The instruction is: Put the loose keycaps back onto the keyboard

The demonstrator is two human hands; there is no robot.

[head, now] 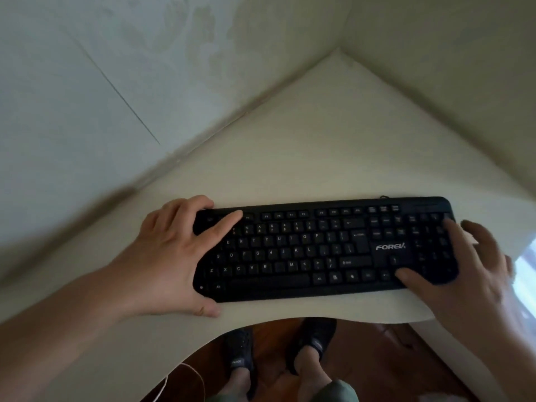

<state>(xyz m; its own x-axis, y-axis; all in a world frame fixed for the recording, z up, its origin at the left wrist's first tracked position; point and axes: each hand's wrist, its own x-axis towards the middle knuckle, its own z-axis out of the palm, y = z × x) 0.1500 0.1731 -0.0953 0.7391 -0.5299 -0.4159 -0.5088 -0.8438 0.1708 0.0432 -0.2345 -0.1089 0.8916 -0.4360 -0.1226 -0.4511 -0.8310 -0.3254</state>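
Observation:
A black full-size keyboard [304, 256] lies across the front of a cream corner desk [333, 134]. My left hand [171, 256] grips its left end, thumb at the front edge, fingers over the back edge and the index finger stretched across the top row. My right hand [475, 274], slightly blurred, rests on the right end with the thumb on the arrow keys and spread fingers over the number pad. The hands cover the outermost keys. No loose keycaps are in view.
Two walls [87, 82] meet behind the desk and close it in at the back. The desk's front edge curves inward; below it are my dark shoes [240, 355] on a wooden floor and a thin white cable [200, 381].

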